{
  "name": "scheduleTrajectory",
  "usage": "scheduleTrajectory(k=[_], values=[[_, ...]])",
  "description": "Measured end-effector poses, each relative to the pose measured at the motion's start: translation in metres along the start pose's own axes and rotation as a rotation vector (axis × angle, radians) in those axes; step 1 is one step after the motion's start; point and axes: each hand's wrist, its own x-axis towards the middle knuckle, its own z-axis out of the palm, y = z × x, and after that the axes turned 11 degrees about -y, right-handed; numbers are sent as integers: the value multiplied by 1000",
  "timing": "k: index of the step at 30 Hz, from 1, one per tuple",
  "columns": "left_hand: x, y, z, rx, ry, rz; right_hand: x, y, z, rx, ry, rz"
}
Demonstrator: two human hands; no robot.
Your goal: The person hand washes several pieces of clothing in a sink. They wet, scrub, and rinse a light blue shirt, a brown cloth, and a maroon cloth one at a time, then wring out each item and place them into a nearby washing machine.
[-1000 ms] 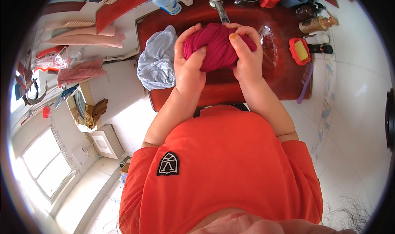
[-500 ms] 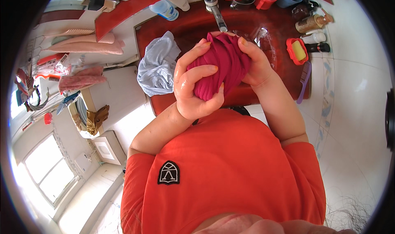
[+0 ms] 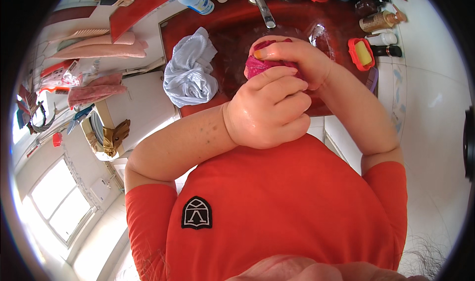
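A wet-looking magenta cloth [image 3: 262, 68] is bunched between my hands, over the near part of a dark red washbasin [image 3: 237, 26]. My left hand [image 3: 269, 108] makes a fist at its near end, fingers curled tight. Around its far end wraps my right hand [image 3: 304, 58], thumb lying across the top. Much of the fabric is hidden inside both hands. Both hands glisten with water. To their left, a crumpled pale blue ribbed cloth [image 3: 190, 70] lies on the basin's left side.
A chrome tap [image 3: 264, 14] stands beyond my hands. Along the right edge sit a red soap dish [image 3: 361, 53] with yellow soap, several bottles, and a purple comb [image 3: 372, 78]. A blue-and-white bottle [image 3: 196, 1] stands at the back left. Pink towels [image 3: 101, 46] hang at left.
My left hand has gone from spread fingers around the magenta cloth to a tight fist, and moved nearer my body and right. The cloth is squeezed into a smaller bundle.
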Motion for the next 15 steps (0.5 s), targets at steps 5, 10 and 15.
scheduleTrajectory(k=[5,10,15], values=[[9,0,4,13,-57,43,5,-14,2,-192,24,96],[14,-4,13,-6,-127,47,8,-19,-3,-282,61,135],[14,-6,26,-20,-135,66,9,-15,-4,-371,111,209]])
